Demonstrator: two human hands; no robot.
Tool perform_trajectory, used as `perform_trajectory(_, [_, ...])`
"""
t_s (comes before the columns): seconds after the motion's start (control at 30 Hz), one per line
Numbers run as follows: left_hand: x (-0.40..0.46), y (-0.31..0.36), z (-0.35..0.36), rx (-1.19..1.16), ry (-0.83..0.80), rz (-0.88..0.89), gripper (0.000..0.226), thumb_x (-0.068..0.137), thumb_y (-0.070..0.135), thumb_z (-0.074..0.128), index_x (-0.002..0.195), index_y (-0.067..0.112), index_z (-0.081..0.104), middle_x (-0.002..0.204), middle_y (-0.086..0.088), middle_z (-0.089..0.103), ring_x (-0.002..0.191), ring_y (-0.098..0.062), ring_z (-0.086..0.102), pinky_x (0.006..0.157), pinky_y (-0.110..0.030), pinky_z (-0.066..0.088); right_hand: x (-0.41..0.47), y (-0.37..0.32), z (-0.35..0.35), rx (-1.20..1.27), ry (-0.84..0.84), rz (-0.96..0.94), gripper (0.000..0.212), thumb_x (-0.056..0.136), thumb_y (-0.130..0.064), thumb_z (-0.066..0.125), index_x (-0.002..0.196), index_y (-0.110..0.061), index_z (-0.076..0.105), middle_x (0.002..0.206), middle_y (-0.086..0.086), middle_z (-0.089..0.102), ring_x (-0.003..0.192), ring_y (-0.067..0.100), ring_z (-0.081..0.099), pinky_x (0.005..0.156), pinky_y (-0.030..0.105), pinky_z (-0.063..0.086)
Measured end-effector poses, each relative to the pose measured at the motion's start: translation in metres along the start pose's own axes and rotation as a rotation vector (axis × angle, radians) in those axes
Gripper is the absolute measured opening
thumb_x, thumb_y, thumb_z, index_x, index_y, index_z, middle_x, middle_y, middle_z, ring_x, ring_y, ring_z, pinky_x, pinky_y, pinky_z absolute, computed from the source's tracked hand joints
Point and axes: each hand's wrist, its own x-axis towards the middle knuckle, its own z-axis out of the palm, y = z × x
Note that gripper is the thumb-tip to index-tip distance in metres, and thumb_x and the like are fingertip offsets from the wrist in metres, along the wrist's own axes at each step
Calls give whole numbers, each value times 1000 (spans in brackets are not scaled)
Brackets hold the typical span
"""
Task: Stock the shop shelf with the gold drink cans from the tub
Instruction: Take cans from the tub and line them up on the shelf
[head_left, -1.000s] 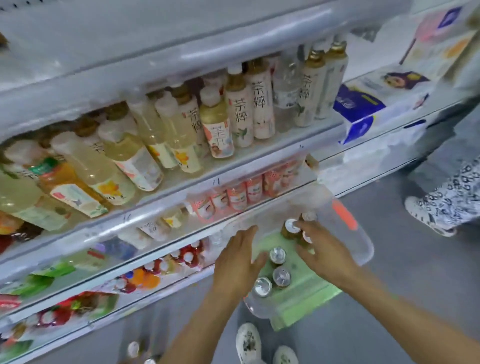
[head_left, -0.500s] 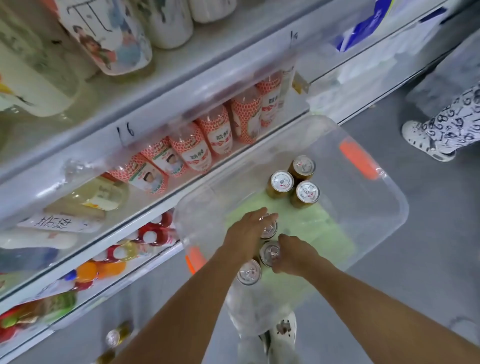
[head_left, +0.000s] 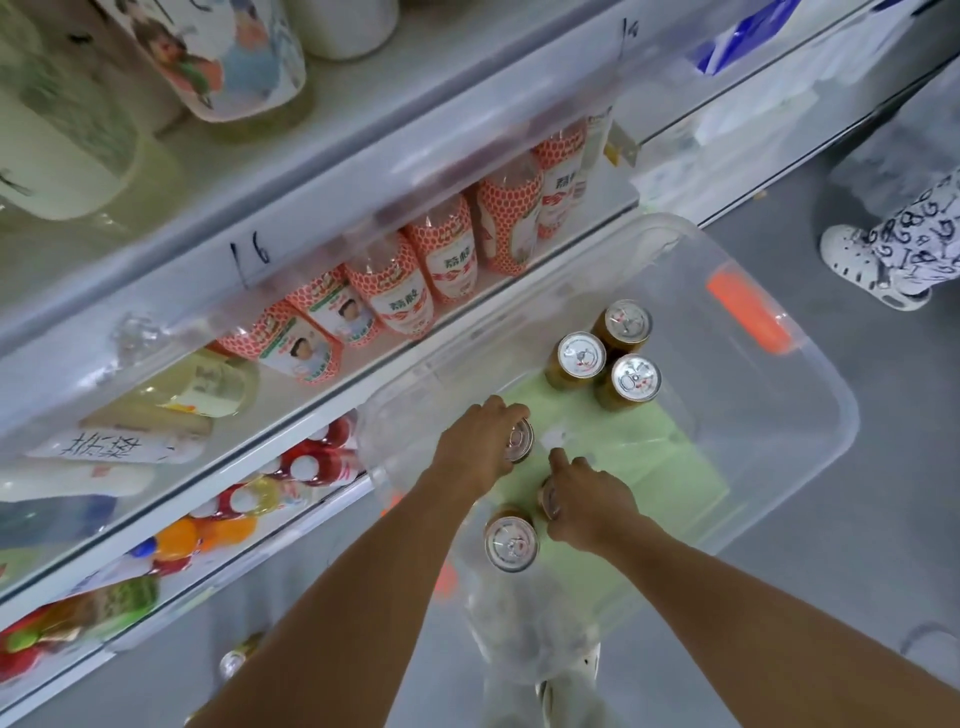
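Since a moment ago little has moved: left hand (head_left: 480, 447) and right hand (head_left: 589, 501) each stay curled round a gold can (head_left: 519, 440) near the tub (head_left: 810, 364)'s shelf-side edge

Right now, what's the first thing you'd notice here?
Two hands reach into a clear tub on the floor: the left hand grips one gold can, the right hand another. Three more cans stand bunched at the tub's far end, and red-and-white bottles line the shelf above.

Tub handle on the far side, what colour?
Orange, on the clear tub's far-side handle; head view.
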Motion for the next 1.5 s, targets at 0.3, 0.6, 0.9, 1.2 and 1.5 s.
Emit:
perform_trajectory(0.3, [-104,19,-64,-451,267,-139,67,66,35,86,124,31,53,106,0,45,92,-15,57,84,-19,42,-84,15,-105,476,21,-188,53,61,-25,73,109,-19,50,92,-4,59,87,19,60,71,29,51])
perform_trajectory(0.6, [-251,71,-157,-631,537,-116,47,63,37,80,101,46,52,101,7,47,94,-12,54,80,-24,47,-196,-20,-206,429,153,-433,44,75,-33,76,113,-24,54,108,-2,62,97,16,60,83,32,52])
perform_trajectory(0.9, [-367,76,-220,-589,859,-156,40,79,44,72,117,35,60,106,4,56,96,-12,58,85,-29,49,-290,-96,-269,380,256,-693,36,86,-46,63,111,-22,52,102,-5,58,82,9,59,63,24,49])
perform_trajectory(1.2, [-468,37,-276,-552,987,-173,22,84,44,66,102,31,66,93,13,63,83,-7,62,74,-30,51,-354,-212,-306,230,329,-903,37,85,-54,59,111,-28,57,105,-8,59,90,13,62,67,27,54])
perform_trajectory(1.5, [-560,-36,-330,-468,1158,-264,9,88,41,61,97,38,62,99,10,61,92,-10,59,85,-36,52,-402,-354,-333,294,456,-1070,36,84,-53,61,111,-29,59,97,-1,64,81,12,65,59,20,51])
